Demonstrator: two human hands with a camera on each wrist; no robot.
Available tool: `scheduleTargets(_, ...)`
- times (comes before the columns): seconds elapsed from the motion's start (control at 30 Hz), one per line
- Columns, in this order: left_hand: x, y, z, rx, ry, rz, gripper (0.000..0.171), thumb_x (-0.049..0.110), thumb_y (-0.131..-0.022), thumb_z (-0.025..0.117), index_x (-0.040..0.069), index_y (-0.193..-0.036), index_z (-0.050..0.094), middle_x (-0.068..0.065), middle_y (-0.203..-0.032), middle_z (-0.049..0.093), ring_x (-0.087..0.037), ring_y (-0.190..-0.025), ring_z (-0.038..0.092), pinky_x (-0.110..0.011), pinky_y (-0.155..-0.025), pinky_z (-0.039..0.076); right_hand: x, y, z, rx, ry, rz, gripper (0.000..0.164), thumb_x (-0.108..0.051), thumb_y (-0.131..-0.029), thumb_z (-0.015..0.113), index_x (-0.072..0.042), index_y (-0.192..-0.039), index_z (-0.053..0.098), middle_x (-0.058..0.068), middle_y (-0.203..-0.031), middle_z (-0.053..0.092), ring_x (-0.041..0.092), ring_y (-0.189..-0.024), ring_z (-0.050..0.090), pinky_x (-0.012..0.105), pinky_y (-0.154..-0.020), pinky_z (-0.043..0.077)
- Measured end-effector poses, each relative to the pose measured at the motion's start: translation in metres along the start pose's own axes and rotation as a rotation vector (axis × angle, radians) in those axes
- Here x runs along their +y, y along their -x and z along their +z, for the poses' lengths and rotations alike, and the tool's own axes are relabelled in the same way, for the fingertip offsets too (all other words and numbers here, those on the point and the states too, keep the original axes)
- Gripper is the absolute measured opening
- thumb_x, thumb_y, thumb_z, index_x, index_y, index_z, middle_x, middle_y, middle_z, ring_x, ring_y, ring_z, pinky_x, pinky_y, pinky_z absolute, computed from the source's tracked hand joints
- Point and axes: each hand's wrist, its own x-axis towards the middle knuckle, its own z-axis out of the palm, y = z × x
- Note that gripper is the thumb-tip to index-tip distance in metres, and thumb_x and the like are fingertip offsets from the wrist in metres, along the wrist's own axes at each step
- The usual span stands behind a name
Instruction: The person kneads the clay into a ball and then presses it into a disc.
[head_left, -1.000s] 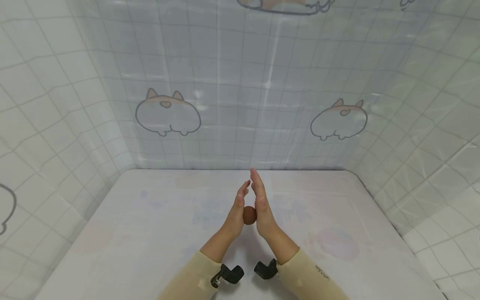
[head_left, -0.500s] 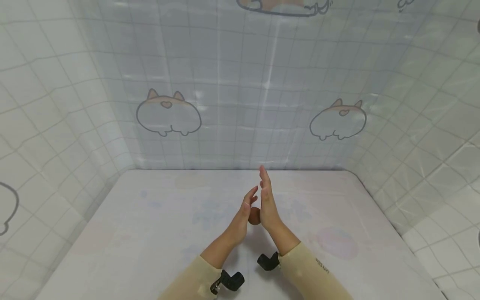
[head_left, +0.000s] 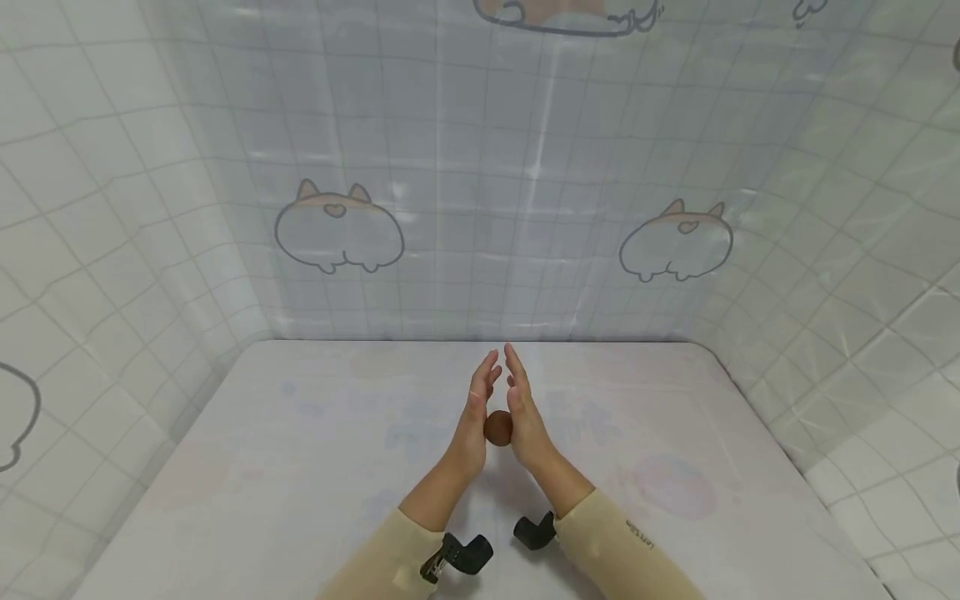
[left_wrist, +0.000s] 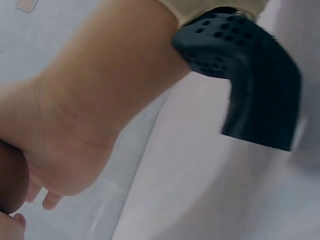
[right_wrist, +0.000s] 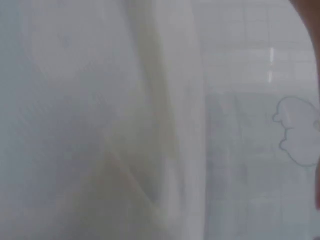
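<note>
A grid-patterned sheet with cartoon animals hangs behind the broad, pale desk. Over the desk, the left hand and the right hand face each other, fingers largely straight and leaning inward. A brown ball is held between the palms, touching both.

The left hand and the right hand have palms facing each other. Their fingers are almost straight, directed to the far edge of the table. Both forearms slant inward.
</note>
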Motion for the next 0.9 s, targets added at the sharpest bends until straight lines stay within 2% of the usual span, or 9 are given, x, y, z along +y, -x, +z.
scheduleTargets(0.1, 0.002, -0.001, 0.001, 0.026, -0.004, 0.007, 0.079, 0.065, -0.103, 0.01, 0.012, -0.161, 0.009, -0.01, -0.167, 0.009, -0.034, -0.151, 0.014, -0.065, -0.116, 0.008, -0.001, 0.003, 0.004, -0.014, 0.009, -0.017, 0.078, -0.066, -0.103, 0.018, -0.015, -0.162, 0.009, 0.006, -0.168, 0.008, 0.032, -0.152, 0.012, 0.06, -0.118, 0.013)
scheduleTargets(0.23, 0.0, -0.003, 0.001, 0.056, -0.079, 0.015, 0.082, 0.068, -0.101, 0.011, 0.012, -0.161, 0.005, -0.01, -0.167, 0.01, -0.029, -0.152, 0.012, -0.069, -0.113, 0.009, -0.005, 0.005, 0.009, -0.034, -0.018, -0.056, 0.079, -0.066, -0.103, 0.017, -0.013, -0.162, 0.009, 0.006, -0.167, 0.009, 0.031, -0.151, 0.013, 0.06, -0.117, 0.015)
scheduleTargets(0.33, -0.004, -0.004, 0.0, 0.079, -0.138, 0.021, 0.081, 0.066, -0.102, 0.009, 0.012, -0.161, 0.003, -0.011, -0.166, 0.013, -0.027, -0.152, 0.014, -0.069, -0.113, 0.012, -0.009, 0.006, 0.012, -0.049, -0.06, -0.094, 0.081, -0.065, -0.103, 0.015, -0.01, -0.161, 0.008, 0.01, -0.167, 0.01, 0.031, -0.152, 0.012, 0.06, -0.117, 0.015)
scheduleTargets(0.47, -0.01, -0.003, -0.002, 0.095, -0.164, -0.005, 0.079, 0.067, -0.102, 0.009, 0.016, -0.162, 0.005, -0.01, -0.166, 0.015, -0.027, -0.152, 0.015, -0.068, -0.113, 0.014, -0.014, 0.007, 0.014, -0.046, -0.1, -0.117, 0.083, -0.066, -0.103, 0.011, -0.007, -0.161, 0.007, 0.014, -0.166, 0.01, 0.033, -0.152, 0.012, 0.061, -0.117, 0.015)
scheduleTargets(0.6, -0.017, 0.001, -0.003, 0.082, -0.187, -0.054, 0.08, 0.067, -0.102, 0.007, 0.013, -0.161, 0.008, -0.009, -0.166, 0.015, -0.03, -0.151, 0.016, -0.067, -0.113, 0.018, -0.02, 0.006, 0.012, -0.017, -0.114, -0.1, 0.084, -0.067, -0.102, 0.009, -0.009, -0.161, 0.008, 0.011, -0.167, 0.009, 0.033, -0.151, 0.014, 0.061, -0.117, 0.015)
scheduleTargets(0.73, -0.023, 0.004, -0.004, 0.037, -0.215, -0.099, 0.08, 0.066, -0.102, 0.006, 0.012, -0.161, 0.012, -0.006, -0.167, 0.012, -0.033, -0.151, 0.017, -0.065, -0.114, 0.018, -0.025, 0.003, 0.009, 0.017, -0.136, -0.072, 0.083, -0.069, -0.101, 0.01, -0.012, -0.162, 0.008, 0.006, -0.167, 0.01, 0.032, -0.151, 0.015, 0.059, -0.118, 0.014)
scheduleTargets(0.9, -0.026, 0.009, -0.003, -0.014, -0.223, -0.127, 0.08, 0.066, -0.102, 0.006, 0.013, -0.161, 0.014, -0.01, -0.166, 0.01, -0.037, -0.149, 0.018, -0.068, -0.112, 0.02, -0.024, 0.0, 0.004, 0.046, -0.15, -0.038, 0.083, -0.071, -0.1, 0.012, -0.015, -0.162, 0.009, 0.004, -0.166, 0.012, 0.031, -0.151, 0.015, 0.058, -0.118, 0.014)
